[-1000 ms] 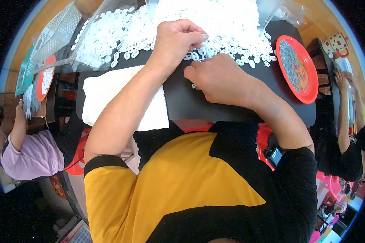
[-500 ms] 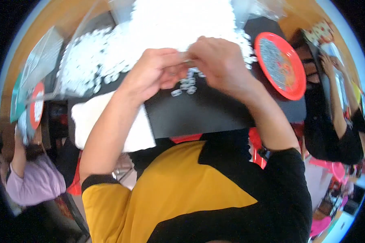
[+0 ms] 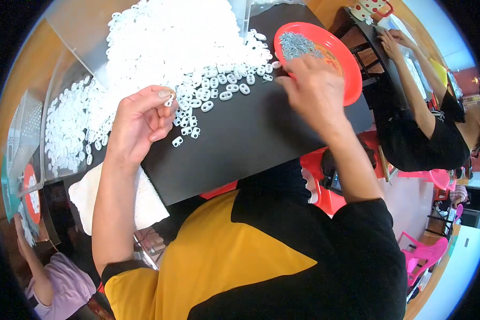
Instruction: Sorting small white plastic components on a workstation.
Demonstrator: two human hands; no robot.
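My left hand (image 3: 144, 120) is closed, pinching a small white plastic piece with a hole (image 3: 169, 100) between thumb and fingertips. Below those fingertips lie several small white plastic pieces (image 3: 186, 130) of similar shape on the black table. My right hand (image 3: 317, 90) reaches over the near left part of a red plate (image 3: 353, 88). Its thumb stands apart from the fingers, which are somewhat blurred, and nothing shows in them. Thin silver metal bits (image 3: 297, 45) are heaped in that plate. Oval white plastic pieces with two holes (image 3: 225, 96) are scattered between my hands.
A large heap of white pieces (image 3: 170, 42) fills the far side, beside clear plastic bin walls (image 3: 74, 37). A folded white cloth (image 3: 149, 205) lies at the table's near left edge. One person (image 3: 64, 280) works at left; another, in black (image 3: 416, 133), at right.
My hands, together before, have parted. The right hand has moved right to the red plate, and the left keeps a small white piece. The view has shifted rightward.
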